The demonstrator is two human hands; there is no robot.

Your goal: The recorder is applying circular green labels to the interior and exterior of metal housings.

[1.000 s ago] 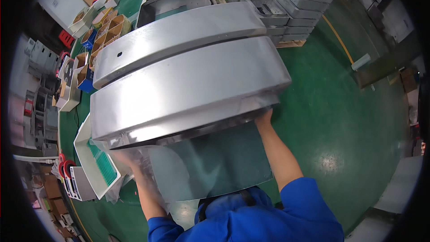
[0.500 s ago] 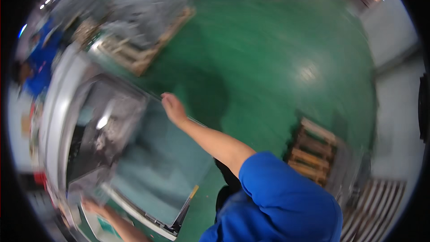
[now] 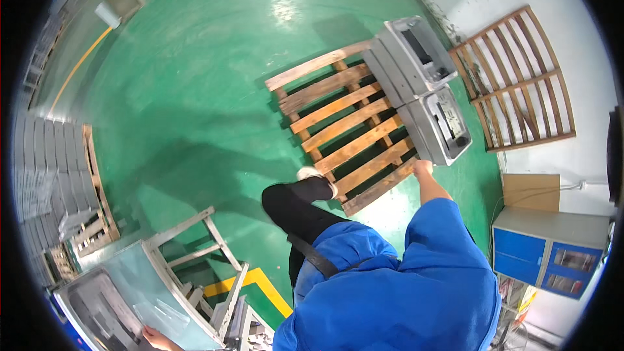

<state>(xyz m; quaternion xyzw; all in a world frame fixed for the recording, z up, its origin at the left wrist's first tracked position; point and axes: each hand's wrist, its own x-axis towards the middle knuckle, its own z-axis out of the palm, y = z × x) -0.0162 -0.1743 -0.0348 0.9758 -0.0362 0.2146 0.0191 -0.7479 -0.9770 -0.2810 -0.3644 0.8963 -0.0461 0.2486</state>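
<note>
My right hand [image 3: 422,168] is stretched out to the right, its fingers curled. In the picture it meets the lower corner of a stack of grey plastic bins [image 3: 422,131]. Whether it grips the bins or only passes above them is unclear, as its fingertips are hidden. At the lower left edge, my left hand [image 3: 160,338] is partly cut off by the frame. Its fingers close on the rim of a shallow grey moulded tray [image 3: 106,305]. This tray lies over a pale teal tabletop [image 3: 140,274], with a piece of clear film [image 3: 162,316] beside it.
A second grey bin stack [image 3: 411,58] shares the wooden pallet [image 3: 354,123] with the first. Another pallet [image 3: 520,84] leans on the white wall. A blue-fronted cabinet [image 3: 549,253] stands at right. Beside the table is a white metal frame [image 3: 218,240]; stacked grey trays [image 3: 55,166] rise at far left.
My view has swung right, bringing the pallet and bins to the middle. My right hand has left the teal tabletop's edge and reached over to the bins. My left hand stays at the table.
</note>
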